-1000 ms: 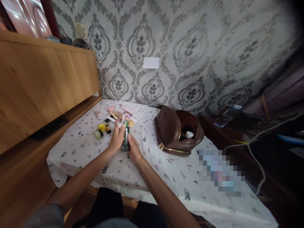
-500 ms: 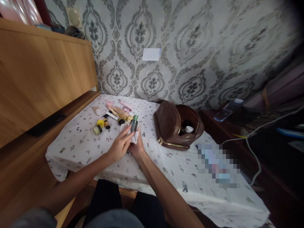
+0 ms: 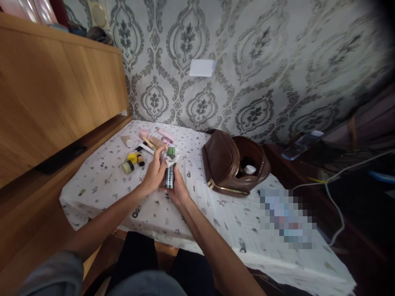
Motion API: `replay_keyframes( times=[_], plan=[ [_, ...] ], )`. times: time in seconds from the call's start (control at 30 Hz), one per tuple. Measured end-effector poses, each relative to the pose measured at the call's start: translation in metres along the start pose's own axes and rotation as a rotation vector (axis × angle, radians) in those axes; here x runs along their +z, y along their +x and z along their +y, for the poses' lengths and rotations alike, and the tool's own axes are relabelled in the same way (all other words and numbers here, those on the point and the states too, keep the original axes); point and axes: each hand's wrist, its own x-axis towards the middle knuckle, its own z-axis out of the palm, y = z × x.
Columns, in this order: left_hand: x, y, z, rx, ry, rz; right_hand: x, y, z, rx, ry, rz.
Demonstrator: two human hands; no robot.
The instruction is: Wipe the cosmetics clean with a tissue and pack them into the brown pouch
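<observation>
One green-capped bottle (image 3: 169, 181), held above near tabletop (image 3: 203, 222), left of brown bag (image 3: 219, 160).
Grip: right hand (image 3: 180, 187) closed round lower body, apparently for steadiness; left hand (image 3: 153, 174) holding white cloth (image 3: 171, 161) against neck.

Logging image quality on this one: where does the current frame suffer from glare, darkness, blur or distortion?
Head view: grey-and-white patterned wallpaper looks stretched and softer toward the upper right, where the corner goes black; head view: glare streaks a shiny pink object, top left; head view: coarse pixelation covers part of the white printed tablecloth; head view: lettering on the dark, green-capped bottle is unreadable.
</observation>
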Motion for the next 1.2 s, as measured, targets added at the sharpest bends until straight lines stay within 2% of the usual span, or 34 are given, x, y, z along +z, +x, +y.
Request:
replay_keyframes(
  times=[0.07, 0.17, 0.23, 0.33, 0.4, 0.5, 0.7, 0.8, 0.9, 0.97, 1.1, 1.2],
  plan=[
    [0.002, 0.012, -0.004, -0.059, -0.095, 0.055, -0.001, 0.000, 0.001, 0.037, 0.025, -0.036],
    [0.008, 0.021, -0.014, -0.181, -0.206, 0.067, -0.004, 0.002, 0.002, 0.089, 0.064, -0.040],
    [0.013, 0.021, -0.018, -0.254, -0.244, 0.051, -0.006, 0.004, 0.002, 0.100, 0.086, -0.019],
    [0.018, 0.015, -0.019, -0.263, -0.228, 0.024, -0.009, 0.008, 0.005, 0.105, 0.125, 0.060],
    [0.019, 0.009, -0.015, -0.230, -0.161, -0.004, -0.010, 0.012, 0.006, 0.096, 0.150, 0.113],
    [0.016, -0.004, -0.007, -0.159, -0.011, -0.079, -0.012, 0.017, 0.005, 0.059, 0.174, 0.117],
    [0.011, -0.041, -0.001, 0.124, 0.191, -0.189, -0.023, 0.023, 0.002, 0.034, 0.195, 0.099],
    [0.011, -0.048, -0.001, 0.219, 0.255, -0.245, -0.028, 0.023, 0.005, 0.026, 0.204, 0.095],
    [0.013, -0.037, 0.000, 0.238, 0.253, -0.252, -0.026, 0.021, 0.007, -0.017, 0.161, 0.093],
    [0.014, -0.021, 0.001, 0.203, 0.218, -0.193, -0.021, 0.019, 0.006, -0.042, 0.112, 0.094],
    [0.016, 0.012, -0.004, 0.060, 0.111, -0.042, -0.009, 0.012, 0.003, -0.089, 0.098, 0.095],
    [0.018, 0.024, -0.009, -0.056, 0.052, -0.008, -0.008, 0.009, 0.001, -0.078, 0.102, 0.056]
  ],
)
